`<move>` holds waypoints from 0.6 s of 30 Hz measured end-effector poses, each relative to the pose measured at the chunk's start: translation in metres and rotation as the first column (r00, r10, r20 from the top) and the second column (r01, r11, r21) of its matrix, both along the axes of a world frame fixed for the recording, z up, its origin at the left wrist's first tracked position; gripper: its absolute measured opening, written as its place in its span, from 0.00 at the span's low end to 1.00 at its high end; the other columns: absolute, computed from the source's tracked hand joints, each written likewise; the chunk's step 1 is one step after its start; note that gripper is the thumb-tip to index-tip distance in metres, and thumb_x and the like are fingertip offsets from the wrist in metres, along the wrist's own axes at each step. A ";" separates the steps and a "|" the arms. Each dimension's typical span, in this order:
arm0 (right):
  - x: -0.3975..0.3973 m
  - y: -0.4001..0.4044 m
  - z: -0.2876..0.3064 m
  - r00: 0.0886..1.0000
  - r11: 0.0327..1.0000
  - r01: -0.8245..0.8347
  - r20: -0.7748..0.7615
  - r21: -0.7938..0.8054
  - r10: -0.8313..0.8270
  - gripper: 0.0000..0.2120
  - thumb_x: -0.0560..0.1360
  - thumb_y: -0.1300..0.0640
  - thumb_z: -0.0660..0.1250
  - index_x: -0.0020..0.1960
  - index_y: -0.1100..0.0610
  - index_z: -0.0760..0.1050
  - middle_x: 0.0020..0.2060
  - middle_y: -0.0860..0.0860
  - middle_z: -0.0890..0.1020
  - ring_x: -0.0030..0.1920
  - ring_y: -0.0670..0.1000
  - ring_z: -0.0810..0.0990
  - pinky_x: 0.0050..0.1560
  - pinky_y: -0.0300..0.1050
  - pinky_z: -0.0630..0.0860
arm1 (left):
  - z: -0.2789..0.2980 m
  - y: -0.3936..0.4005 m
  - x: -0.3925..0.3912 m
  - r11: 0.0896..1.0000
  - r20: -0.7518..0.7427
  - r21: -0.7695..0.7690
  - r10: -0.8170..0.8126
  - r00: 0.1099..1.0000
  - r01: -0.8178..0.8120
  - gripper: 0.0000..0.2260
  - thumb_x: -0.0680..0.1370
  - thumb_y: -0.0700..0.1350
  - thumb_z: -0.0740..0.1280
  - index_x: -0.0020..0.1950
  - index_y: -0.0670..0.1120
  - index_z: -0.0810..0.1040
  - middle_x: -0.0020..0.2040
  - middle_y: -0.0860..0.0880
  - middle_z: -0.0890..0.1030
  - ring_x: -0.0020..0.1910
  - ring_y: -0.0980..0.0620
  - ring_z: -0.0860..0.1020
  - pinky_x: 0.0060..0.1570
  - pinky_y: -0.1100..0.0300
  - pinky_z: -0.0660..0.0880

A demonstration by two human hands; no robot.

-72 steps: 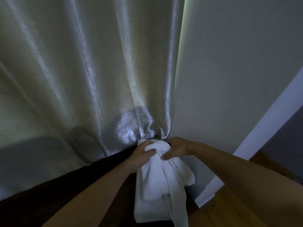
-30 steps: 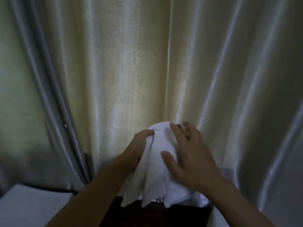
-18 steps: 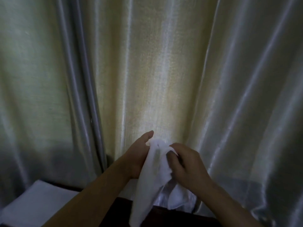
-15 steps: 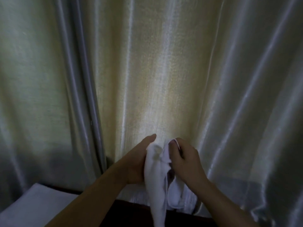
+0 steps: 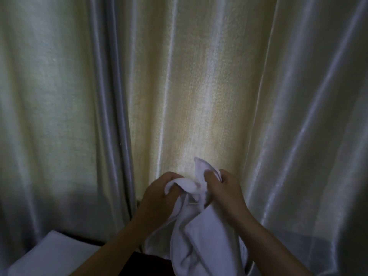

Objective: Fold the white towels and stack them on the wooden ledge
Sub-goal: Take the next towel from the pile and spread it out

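A crumpled white towel (image 5: 201,236) hangs in front of me, bunched at its top between both hands. My left hand (image 5: 159,198) grips the towel's upper left part with curled fingers. My right hand (image 5: 223,190) pinches the upper edge, and a corner of cloth sticks up above it. The rest of the towel drapes down past the lower frame edge. A folded white towel (image 5: 45,255) lies at the lower left on the dark wooden ledge (image 5: 147,263), of which only a small strip shows.
A shiny cream curtain (image 5: 189,86) in long vertical folds fills the whole background right behind my hands. Its hem reaches down to the ledge.
I lifted the towel off the stack by the wall and turned left to face the curtain. Both hands have worked along its top edge; the towel hangs lower and more spread.
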State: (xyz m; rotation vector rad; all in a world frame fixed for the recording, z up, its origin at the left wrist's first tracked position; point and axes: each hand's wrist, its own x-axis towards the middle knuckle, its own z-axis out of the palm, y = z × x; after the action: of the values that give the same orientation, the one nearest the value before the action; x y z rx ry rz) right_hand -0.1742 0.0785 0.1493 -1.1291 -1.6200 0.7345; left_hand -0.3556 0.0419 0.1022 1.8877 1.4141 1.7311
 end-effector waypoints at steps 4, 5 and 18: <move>0.017 0.003 0.004 0.994 0.998 -0.058 0.099 0.014 0.056 0.23 0.80 0.45 0.66 0.32 0.58 0.74 0.28 0.45 0.74 0.30 0.43 0.74 0.33 0.42 0.69 | 0.022 0.009 -0.014 0.999 0.021 -0.039 -0.032 0.999 0.033 0.09 0.80 0.50 0.62 0.42 0.53 0.78 0.38 0.54 0.80 0.37 0.59 0.78 0.36 0.65 0.73; 0.021 0.003 0.006 0.991 0.996 -0.078 0.114 0.042 0.073 0.23 0.81 0.45 0.66 0.30 0.55 0.70 0.26 0.44 0.71 0.29 0.42 0.71 0.32 0.41 0.67 | 0.029 0.011 -0.015 0.996 0.028 -0.081 -0.036 0.999 0.038 0.10 0.79 0.52 0.61 0.40 0.52 0.77 0.37 0.54 0.80 0.36 0.59 0.77 0.37 0.64 0.72; 0.067 -0.004 0.019 0.974 0.981 -0.191 -0.123 -0.016 0.188 0.12 0.83 0.55 0.64 0.47 0.54 0.85 0.42 0.52 0.87 0.46 0.52 0.85 0.48 0.48 0.80 | 0.077 -0.002 0.013 0.999 -0.525 -0.048 -0.022 0.851 -0.004 0.09 0.84 0.51 0.61 0.44 0.53 0.75 0.37 0.54 0.78 0.38 0.56 0.77 0.40 0.60 0.71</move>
State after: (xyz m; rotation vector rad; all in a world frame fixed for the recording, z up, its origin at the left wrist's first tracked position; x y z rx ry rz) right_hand -0.1069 0.0745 0.1684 -0.9382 -1.6329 0.9344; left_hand -0.3430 0.0397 0.1791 2.4568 1.5886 1.1966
